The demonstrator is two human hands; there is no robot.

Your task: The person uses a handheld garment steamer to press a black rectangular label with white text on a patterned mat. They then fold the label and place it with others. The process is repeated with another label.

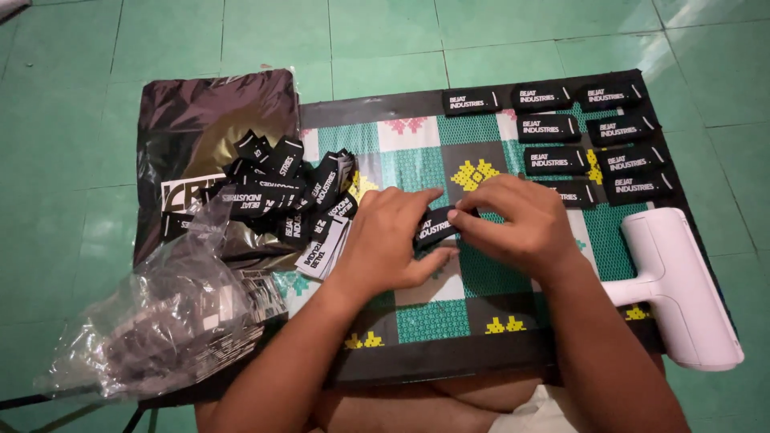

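Below you, a patterned mat (417, 136) with a black border lies on a green tiled floor (72, 120). Your left hand (393, 232) and right hand (513, 224) meet at its middle, both pinching one small black fabric label (437, 226) between fingertips. Loose labels (285, 192) are heaped just left of your left hand, finished ones sit in rows (589, 136) beyond your right, and a white roller (682, 281) lies near your right forearm.

Black labels (553, 128), green-patterned mat (433, 317), white roller (682, 285).
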